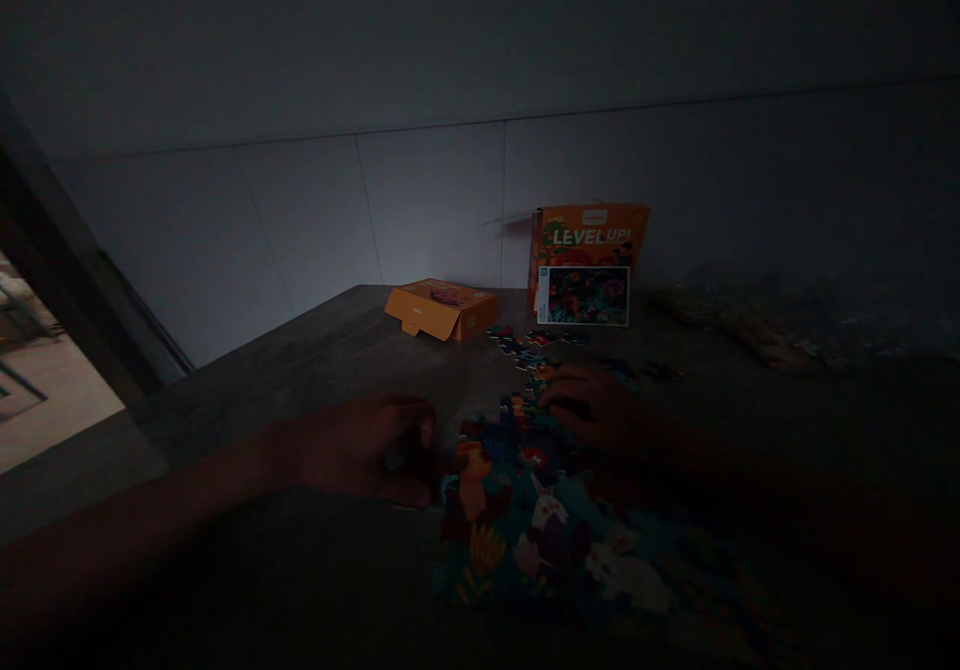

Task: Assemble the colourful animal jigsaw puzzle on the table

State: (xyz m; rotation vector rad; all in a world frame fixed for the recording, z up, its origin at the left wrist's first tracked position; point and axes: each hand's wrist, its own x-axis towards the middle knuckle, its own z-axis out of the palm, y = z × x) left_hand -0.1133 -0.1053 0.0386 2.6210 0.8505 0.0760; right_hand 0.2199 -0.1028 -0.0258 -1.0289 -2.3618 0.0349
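A partly joined jigsaw puzzle (pixel 525 540) with rabbits, flowers and an orange animal lies on the grey table, its lower right side fading into the dark. At its left edge is my left hand (pixel 367 450), fingers curved and thumb apart from them. A small puzzle piece (pixel 409 507) shows beneath that thumb. My right hand (pixel 600 405) reaches in over the puzzle's far side, fingertips spread at the loose puzzle pieces (pixel 525 355). Dim light and blur hide whether any piece is touched firmly.
An orange "LEVEL UP!" box (pixel 592 225) stands near the wall, with a picture card (pixel 585 296) leaning on it. Left of it lies an opened orange box (pixel 442 308). Clear plastic bags (pixel 780 325) lie at right. A doorway (pixel 45 370) opens at left.
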